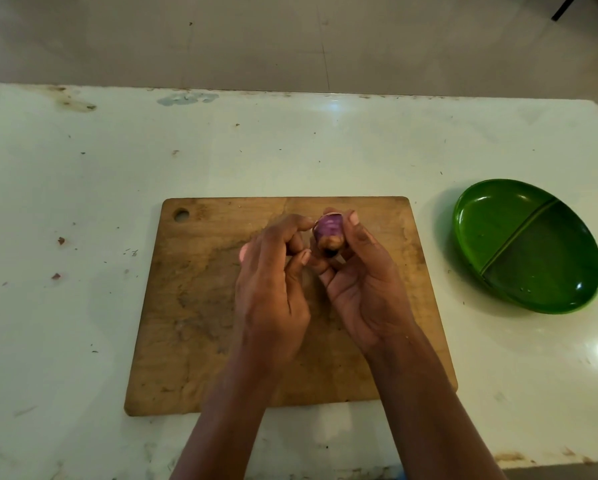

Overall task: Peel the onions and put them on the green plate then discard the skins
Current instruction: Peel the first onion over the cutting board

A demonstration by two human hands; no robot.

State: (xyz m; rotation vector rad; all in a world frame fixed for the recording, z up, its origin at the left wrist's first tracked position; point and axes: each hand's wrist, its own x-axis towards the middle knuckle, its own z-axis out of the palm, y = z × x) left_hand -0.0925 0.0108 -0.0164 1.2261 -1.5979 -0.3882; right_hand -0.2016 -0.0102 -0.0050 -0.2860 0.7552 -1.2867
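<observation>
- Onion [327, 232]: small, purple, partly skinned, with brown skin at its near end; held in the air above the far half of the cutting board [193, 306].
- Right hand [363, 285]: palm turned leftward; thumb and curled fingers [354, 220] clasp the onion from the right and from beneath.
- Left hand [273, 289]: back facing up; curled index finger and thumb meet the onion's left side, the remaining fingers tucked in.
- Cutting board: worn wood, stained, with a round hole [181, 214] at its far left corner; lies flat on the surface [83, 168].
- Green plate [498, 230]: oval, glossy, split by a ridge into two compartments; lies right of the board, apart from it.
- Surface: pale, glossy, scuffed; two reddish scraps [61, 240] lie left of the board, and rusty stains [76, 103] mark the edge beyond it.
- Floor [256, 39]: beige tiles beyond the board's far side.
</observation>
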